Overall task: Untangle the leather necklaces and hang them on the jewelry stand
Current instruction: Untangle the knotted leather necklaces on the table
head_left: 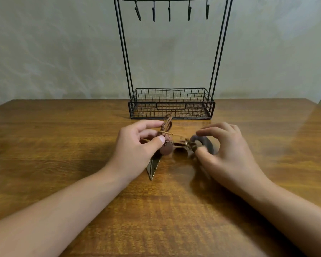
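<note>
Two bare hands worked at the middle of a wooden table (63, 145), seen from a head-worn camera looking down. The left hand (137, 145) pinched a brown cord bundle (167, 125) between thumb and fingers, just above a round brown pendant (165, 150). A bronze feather charm (153, 168) lay on the wood below that hand, pointing toward 7 o'clock. The right hand (228, 147), at 3 o'clock from the left, curled its thumb and forefinger round a dark grey loop of cord (205, 142); motion blur hid exactly how tight that hold was. Between the hands, a small knot of cords and metal fittings (187, 144) joined the two sides, so the leather necklaces appeared not yet separated.

At 12 o'clock from the hands, just beyond the fingertips, stood the black wire jewelry stand (171, 103), its mesh basket base resting on the table. Five hooks (169, 13) hung from its top bar, all bare. Judged from this, nothing had been hung and the untangling was at an early stage.

Open tabletop stretched toward 9 o'clock and 3 o'clock and toward the viewer. The table's far edge ran behind the stand, against a pale wall (54, 52). The hooks sat high above the basket, with open room beneath them.
</note>
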